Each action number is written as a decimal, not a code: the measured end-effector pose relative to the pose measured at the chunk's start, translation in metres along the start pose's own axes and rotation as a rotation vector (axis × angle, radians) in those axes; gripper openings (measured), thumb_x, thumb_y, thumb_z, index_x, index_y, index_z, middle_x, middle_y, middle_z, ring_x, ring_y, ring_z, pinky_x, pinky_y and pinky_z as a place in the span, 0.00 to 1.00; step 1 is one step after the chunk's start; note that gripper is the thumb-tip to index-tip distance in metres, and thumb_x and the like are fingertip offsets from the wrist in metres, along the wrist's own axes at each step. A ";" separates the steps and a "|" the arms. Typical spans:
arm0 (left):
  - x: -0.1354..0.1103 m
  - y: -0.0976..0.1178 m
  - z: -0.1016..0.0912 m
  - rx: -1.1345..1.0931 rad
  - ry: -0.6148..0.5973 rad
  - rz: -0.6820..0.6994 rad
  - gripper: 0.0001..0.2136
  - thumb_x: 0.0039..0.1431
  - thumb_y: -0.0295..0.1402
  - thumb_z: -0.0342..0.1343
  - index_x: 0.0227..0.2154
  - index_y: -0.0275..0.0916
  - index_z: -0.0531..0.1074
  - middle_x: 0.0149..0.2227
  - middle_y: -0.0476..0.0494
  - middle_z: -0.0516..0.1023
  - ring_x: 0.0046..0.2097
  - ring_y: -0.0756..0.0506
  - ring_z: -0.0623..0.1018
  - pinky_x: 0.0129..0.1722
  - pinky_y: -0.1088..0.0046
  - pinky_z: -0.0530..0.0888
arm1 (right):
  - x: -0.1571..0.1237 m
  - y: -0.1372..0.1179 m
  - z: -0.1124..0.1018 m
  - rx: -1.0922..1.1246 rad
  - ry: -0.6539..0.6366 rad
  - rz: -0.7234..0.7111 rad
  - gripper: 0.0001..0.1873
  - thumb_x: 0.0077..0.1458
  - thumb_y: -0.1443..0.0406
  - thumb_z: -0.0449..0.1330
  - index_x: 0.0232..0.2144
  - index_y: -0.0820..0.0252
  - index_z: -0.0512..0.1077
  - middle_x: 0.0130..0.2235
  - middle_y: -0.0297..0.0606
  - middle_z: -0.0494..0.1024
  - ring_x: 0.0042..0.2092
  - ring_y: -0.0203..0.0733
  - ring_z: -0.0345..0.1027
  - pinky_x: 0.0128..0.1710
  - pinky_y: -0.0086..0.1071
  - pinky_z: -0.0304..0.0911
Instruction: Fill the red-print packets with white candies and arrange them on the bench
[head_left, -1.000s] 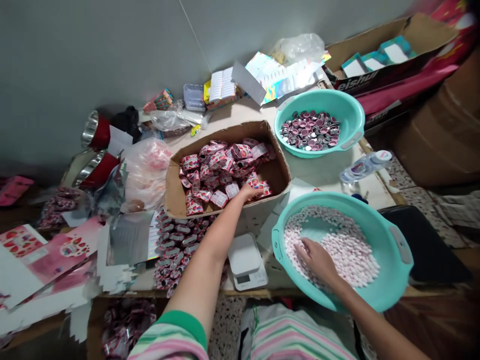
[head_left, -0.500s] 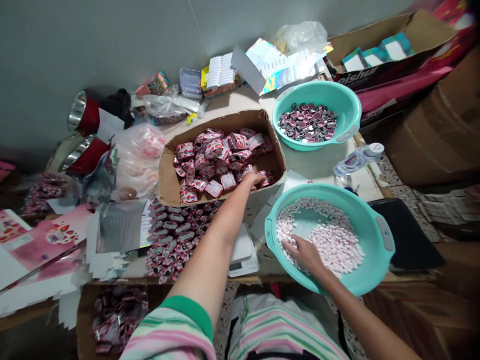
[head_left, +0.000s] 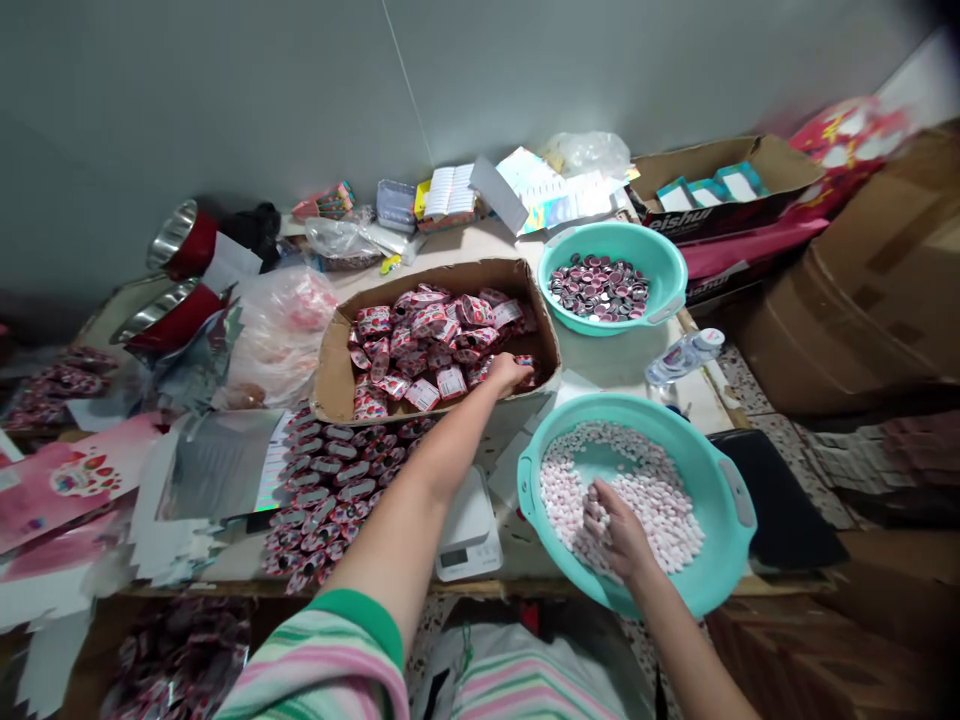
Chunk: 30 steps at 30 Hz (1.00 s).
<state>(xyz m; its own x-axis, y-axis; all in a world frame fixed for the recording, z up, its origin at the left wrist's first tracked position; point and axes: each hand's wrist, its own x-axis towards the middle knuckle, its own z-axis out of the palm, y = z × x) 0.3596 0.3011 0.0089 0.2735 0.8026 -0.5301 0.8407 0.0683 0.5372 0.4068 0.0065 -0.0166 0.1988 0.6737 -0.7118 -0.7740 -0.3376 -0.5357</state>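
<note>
- The box (head_left: 330, 380) of packs (head_left: 427, 325) sits to the left of the near tub (head_left: 667, 420) and farther from the person, with a gap of tabletop (head_left: 510, 455) between them.
- The left hand (head_left: 506, 373) is the one at the box. It is down inside the near right corner, the corner close to the tub.
- A pack is right at its fingertips. The fingers are bent, but I cannot tell if they grip it.
- Most of the packs are in a heap to the left of this hand and past it.
- The box's long side runs from left to right, and its right end is a bit farther away.
- The right hand (head_left: 621, 530) is in the near tub, closer to the person than the left hand.
- Its fingers curl in over the small pale pieces (head_left: 679, 525). I cannot tell if any are inside.
- Pieces lie under this hand and all around it.
- The tub's long way runs from side to side.
</note>
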 end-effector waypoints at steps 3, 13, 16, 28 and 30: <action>-0.025 -0.006 -0.022 0.045 0.132 0.204 0.16 0.49 0.33 0.61 0.42 0.35 0.72 0.45 0.38 0.77 0.48 0.40 0.74 0.47 0.68 0.69 | -0.008 -0.013 -0.010 0.294 -0.051 0.079 0.18 0.46 0.55 0.65 0.24 0.56 0.60 0.17 0.21 0.57 0.13 0.26 0.44 0.09 0.21 0.42; -0.185 -0.052 -0.040 -0.278 0.455 0.786 0.21 0.51 0.37 0.61 0.48 0.39 0.66 0.45 0.42 0.76 0.45 0.44 0.76 0.47 0.68 0.72 | -0.029 -0.029 -0.015 0.382 -0.123 -0.050 0.13 0.51 0.60 0.62 0.24 0.57 0.62 0.17 0.24 0.60 0.14 0.26 0.48 0.10 0.21 0.43; -0.217 -0.061 -0.008 -0.578 0.247 0.622 0.24 0.54 0.37 0.58 0.53 0.38 0.63 0.50 0.39 0.74 0.48 0.43 0.75 0.50 0.66 0.71 | -0.037 -0.036 -0.009 0.430 -0.123 -0.055 0.12 0.52 0.60 0.60 0.24 0.57 0.61 0.17 0.24 0.60 0.14 0.27 0.49 0.11 0.22 0.44; -0.258 -0.078 0.065 -0.588 0.016 0.427 0.18 0.60 0.40 0.53 0.51 0.40 0.64 0.47 0.43 0.75 0.48 0.44 0.74 0.50 0.64 0.70 | -0.058 -0.054 0.004 0.642 0.010 -0.128 0.08 0.51 0.65 0.56 0.25 0.58 0.59 0.22 0.27 0.64 0.15 0.25 0.49 0.12 0.20 0.46; -0.259 -0.077 0.064 -0.387 0.016 0.534 0.18 0.59 0.37 0.54 0.51 0.42 0.65 0.49 0.42 0.73 0.50 0.42 0.72 0.52 0.62 0.69 | -0.058 -0.055 0.008 0.624 -0.004 -0.177 0.08 0.50 0.65 0.57 0.25 0.58 0.59 0.22 0.27 0.64 0.15 0.25 0.49 0.12 0.19 0.46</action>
<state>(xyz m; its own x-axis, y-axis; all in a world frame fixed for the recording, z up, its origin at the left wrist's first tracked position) 0.2537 0.0502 0.0623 0.5971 0.7936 -0.1173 0.3619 -0.1359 0.9222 0.4328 -0.0089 0.0575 0.3540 0.6868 -0.6349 -0.9339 0.2232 -0.2793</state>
